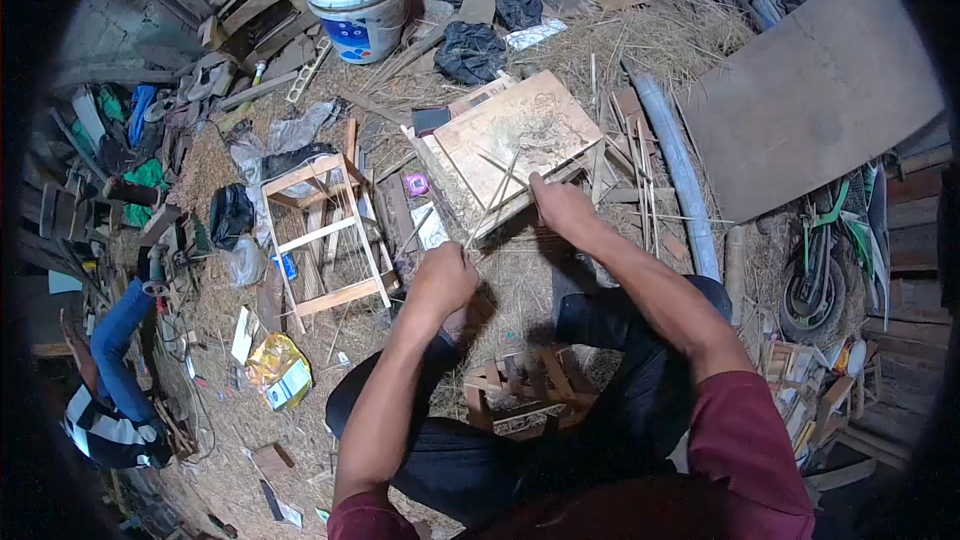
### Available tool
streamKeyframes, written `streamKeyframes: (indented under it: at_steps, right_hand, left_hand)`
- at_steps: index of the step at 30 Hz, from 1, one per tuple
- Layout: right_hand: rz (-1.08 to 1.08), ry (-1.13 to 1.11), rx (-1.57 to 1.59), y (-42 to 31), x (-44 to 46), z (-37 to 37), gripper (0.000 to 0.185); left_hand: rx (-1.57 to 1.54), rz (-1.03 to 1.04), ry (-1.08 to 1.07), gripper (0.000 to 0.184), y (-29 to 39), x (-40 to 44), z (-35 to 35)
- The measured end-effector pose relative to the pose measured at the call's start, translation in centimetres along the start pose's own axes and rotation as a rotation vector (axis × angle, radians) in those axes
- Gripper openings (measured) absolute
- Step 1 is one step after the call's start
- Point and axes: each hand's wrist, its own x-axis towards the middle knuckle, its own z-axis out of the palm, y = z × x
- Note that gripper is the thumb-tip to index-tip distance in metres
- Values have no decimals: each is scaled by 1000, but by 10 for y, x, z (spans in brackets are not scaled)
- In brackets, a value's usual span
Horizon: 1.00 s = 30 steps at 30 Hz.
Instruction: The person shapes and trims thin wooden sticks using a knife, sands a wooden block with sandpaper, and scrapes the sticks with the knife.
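Note:
A low work surface topped by a pale wooden board (510, 125), dusted with shavings, stands in front of my knees. My left hand (443, 282) is closed near the board's front left corner, round the lower end of a thin wooden stick (498, 192) that slants up over the board. At the front edge, my right hand (562, 206) is closed too, its fingers at the end of a second thin stick (500, 168). The two sticks cross above the board. My fingertips are partly hidden by the backs of my hands.
A small wooden frame (318, 232) stands on the left. Behind is a white bucket (360, 22) of shavings. A large brown panel (815, 90) and a grey pipe (682, 175) lie right. Another person's blue-clad leg (118, 340) shows far left. Straw and scraps cover the floor.

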Motion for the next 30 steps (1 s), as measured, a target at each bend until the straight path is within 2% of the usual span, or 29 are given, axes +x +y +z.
streamKeyframes:
  at_steps: [3,7,9,11,12,13,15,16,19,20,21,23,24,25,27,29,30]
  right_hand:
    - [-169,-76,28,-33,-17,14,15]
    - [-93,8,-3,-14,-6,7,16]
    - [-35,-39,69,-27,-12,12,17]
    - [-190,-69,-30,-49,-20,13,17]
    - [-196,-57,-30,-44,-18,20,19]
    - [-127,24,53,-28,-15,21,20]
    - [-77,-39,-23,-7,-5,9,20]
    - [19,-111,27,-17,-7,8,20]
    - [-199,-59,-72,-35,-20,13,22]
    - [-183,-31,-88,-17,-15,20,25]
    - [-55,20,-110,10,-2,33,30]
    - [162,-138,-96,23,8,13,31]
    - [77,-83,-51,16,4,23,27]
    - [-20,-139,-68,-4,-4,16,24]
    - [-13,-158,-3,-12,-2,20,25]
    - [261,-50,34,28,12,21,24]
    - [206,-64,-29,45,14,19,23]
  left_hand:
    - [-19,-12,17,26,-4,5,1]
    - [0,21,36,26,-8,7,8]
    - [18,2,29,26,-2,6,6]
    - [8,-5,26,26,-2,2,0]
    - [-19,-3,39,25,-6,2,2]
    - [-6,16,37,25,-9,4,7]
    - [18,62,37,24,-8,9,16]
    - [38,54,50,24,-4,7,16]
    - [5,17,45,24,-6,6,13]
    - [3,24,54,24,-7,4,15]
    - [4,32,62,24,-5,2,16]
    - [4,50,71,24,-7,1,13]
    - [-2,59,68,24,-8,2,12]
    - [-14,65,65,24,-6,3,12]
    - [-10,18,57,25,-1,1,11]
    - [12,25,60,25,3,-1,8]
    - [18,39,29,26,0,1,8]
